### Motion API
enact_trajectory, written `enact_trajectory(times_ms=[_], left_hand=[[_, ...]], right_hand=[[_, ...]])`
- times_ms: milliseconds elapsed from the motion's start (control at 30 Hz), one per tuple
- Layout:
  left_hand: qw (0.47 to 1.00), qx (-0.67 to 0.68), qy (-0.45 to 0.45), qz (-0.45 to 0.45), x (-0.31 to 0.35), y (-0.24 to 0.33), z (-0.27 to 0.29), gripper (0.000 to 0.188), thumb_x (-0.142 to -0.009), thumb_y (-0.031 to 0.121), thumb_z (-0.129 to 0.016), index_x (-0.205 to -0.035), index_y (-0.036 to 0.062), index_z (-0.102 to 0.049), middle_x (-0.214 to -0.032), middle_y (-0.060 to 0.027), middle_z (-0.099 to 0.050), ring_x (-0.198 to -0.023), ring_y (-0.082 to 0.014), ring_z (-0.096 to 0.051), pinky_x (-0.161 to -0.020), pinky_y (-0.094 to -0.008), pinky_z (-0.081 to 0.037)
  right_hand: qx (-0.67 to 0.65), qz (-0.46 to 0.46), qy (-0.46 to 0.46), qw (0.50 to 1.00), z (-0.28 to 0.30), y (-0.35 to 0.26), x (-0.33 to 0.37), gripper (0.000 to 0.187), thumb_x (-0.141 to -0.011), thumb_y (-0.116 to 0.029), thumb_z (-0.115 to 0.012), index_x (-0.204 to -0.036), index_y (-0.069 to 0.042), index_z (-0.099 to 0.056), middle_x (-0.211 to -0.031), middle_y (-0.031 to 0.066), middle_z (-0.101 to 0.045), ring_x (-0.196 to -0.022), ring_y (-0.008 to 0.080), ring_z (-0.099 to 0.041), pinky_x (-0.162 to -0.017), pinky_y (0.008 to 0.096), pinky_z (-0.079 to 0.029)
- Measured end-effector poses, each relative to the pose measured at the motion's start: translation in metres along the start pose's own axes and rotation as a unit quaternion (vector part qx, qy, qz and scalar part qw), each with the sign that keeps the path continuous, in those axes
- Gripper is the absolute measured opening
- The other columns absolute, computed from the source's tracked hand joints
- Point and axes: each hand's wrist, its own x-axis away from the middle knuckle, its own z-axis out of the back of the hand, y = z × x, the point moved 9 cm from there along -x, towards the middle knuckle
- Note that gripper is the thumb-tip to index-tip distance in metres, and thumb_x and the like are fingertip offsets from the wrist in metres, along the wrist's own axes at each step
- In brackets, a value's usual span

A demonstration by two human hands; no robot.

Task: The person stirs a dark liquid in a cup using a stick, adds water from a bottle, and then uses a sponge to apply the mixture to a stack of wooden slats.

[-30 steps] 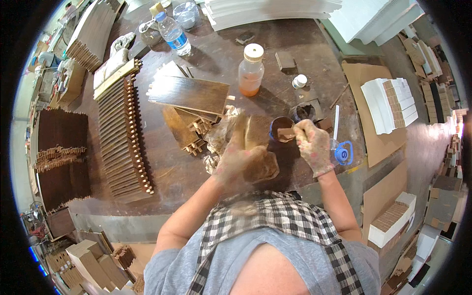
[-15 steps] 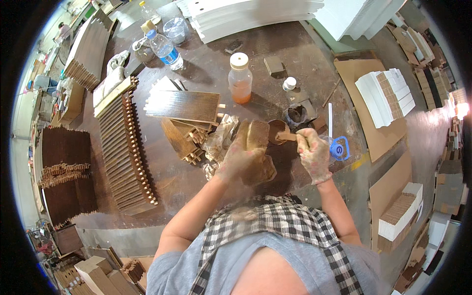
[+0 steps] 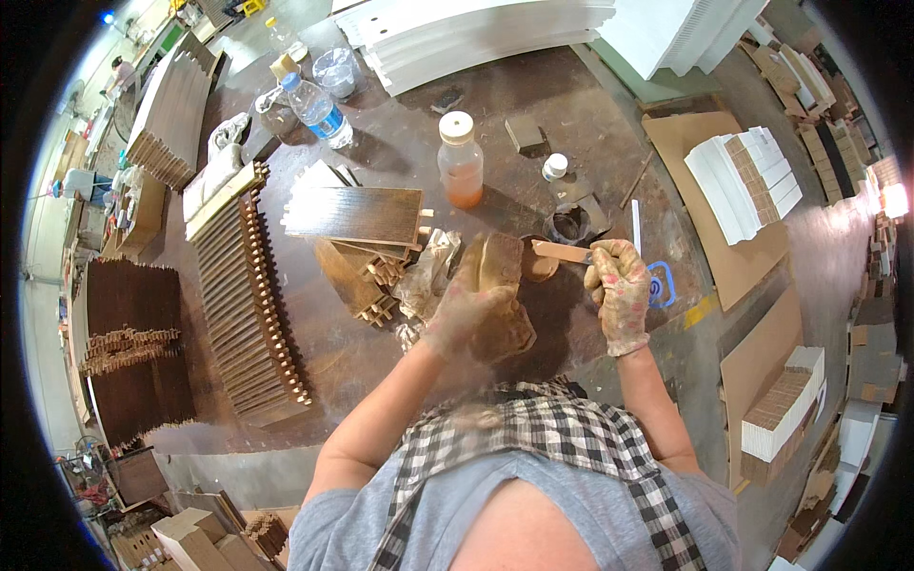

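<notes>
From far away, I start left: some brown boards [image 3: 357,211] lie on the table [image 3: 405,107] near the left hand [image 3: 465,306]. That hand is curled around a brown piece [image 3: 502,259]; if the grip slips, I think the piece could fall. Just right of it sits a round cup [image 3: 539,273]; a bump could tip it over. A flat tool [image 3: 564,252] pokes over the cup, and tilting it might make drips. The right hand [image 3: 621,290] is closed around the tool's other end. The piece looks dull and smeary, the cup brown, the tool thin and reddish tan.
</notes>
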Motion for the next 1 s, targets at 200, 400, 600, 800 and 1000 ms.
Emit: enact_trajectory(times_ms=[200,400,600,800,1000], left_hand=[[0.997,0.046,-0.057,-0.010,0.015,0.040,-0.017,0.095,-0.085,0.013,-0.073,-0.162,0.0094,-0.017,-0.159,-0.0153,-0.036,-0.140,-0.0252,-0.042,-0.115,-0.0344,-0.036],[0.982,0.174,-0.067,-0.014,0.031,0.052,-0.025,0.100,-0.084,0.016,-0.078,-0.162,0.0086,-0.017,-0.161,-0.0150,-0.033,-0.141,-0.0251,-0.042,-0.116,-0.0361,-0.036],[0.989,0.116,-0.086,-0.013,0.036,0.044,-0.026,0.094,-0.086,0.010,-0.073,-0.161,0.0058,-0.018,-0.162,-0.0147,-0.031,-0.144,-0.0246,-0.038,-0.117,-0.0372,-0.035],[0.970,0.240,-0.021,0.023,0.047,0.039,-0.017,0.091,-0.082,0.007,-0.073,-0.160,0.0068,-0.026,-0.142,-0.0113,-0.052,-0.121,-0.0200,-0.056,-0.102,-0.0337,-0.049],[0.987,0.157,0.003,0.038,0.046,0.026,0.003,0.087,-0.084,0.005,-0.070,-0.159,0.0057,-0.027,-0.132,-0.0100,-0.058,-0.106,-0.0182,-0.063,-0.087,-0.0320,-0.056]], right_hand=[[-0.124,-0.060,-0.045,0.989,-0.027,0.027,0.001,0.008,-0.101,-0.014,-0.062,-0.101,-0.006,-0.063,-0.069,-0.0011,-0.057,-0.055,0.0042,-0.046,-0.047,0.0198,-0.031],[-0.125,-0.053,-0.071,0.988,-0.032,0.013,0.009,0.008,-0.102,-0.014,-0.061,-0.102,-0.007,-0.063,-0.067,-0.0008,-0.057,-0.052,0.0042,-0.044,-0.045,0.0201,-0.031],[-0.126,-0.038,-0.022,0.991,-0.017,0.006,-0.009,0.008,-0.102,-0.012,-0.059,-0.101,-0.005,-0.063,-0.064,-0.0025,-0.053,-0.049,0.0045,-0.040,-0.044,0.0209,-0.029],[-0.059,-0.017,-0.006,0.998,-0.011,0.008,-0.011,0.007,-0.102,-0.012,-0.060,-0.099,-0.006,-0.063,-0.068,-0.0025,-0.056,-0.050,0.0033,-0.043,-0.044,0.0199,-0.031],[0.425,0.324,-0.088,0.840,-0.046,-0.039,-0.005,0.008,-0.095,-0.010,-0.065,-0.094,-0.003,-0.062,-0.064,0.0120,-0.063,-0.058,0.0248,-0.068,-0.052,0.0381,-0.051]])
